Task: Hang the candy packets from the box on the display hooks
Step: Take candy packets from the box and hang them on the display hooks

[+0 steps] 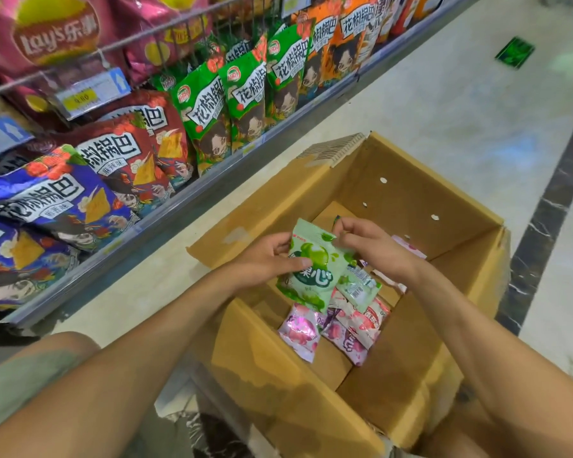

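Fingers (346,226): left hand (268,259) and right hand (374,247) pinch green candy packet (311,276) between them.
Packet: centre frame, over box (411,200).

We count 1 cardboard box (411,206), 2 green candy packets (311,276) above the box, at least 4 pink candy packets (300,330) inside the box, 3 front-row green snack bags (205,107) left of the box.
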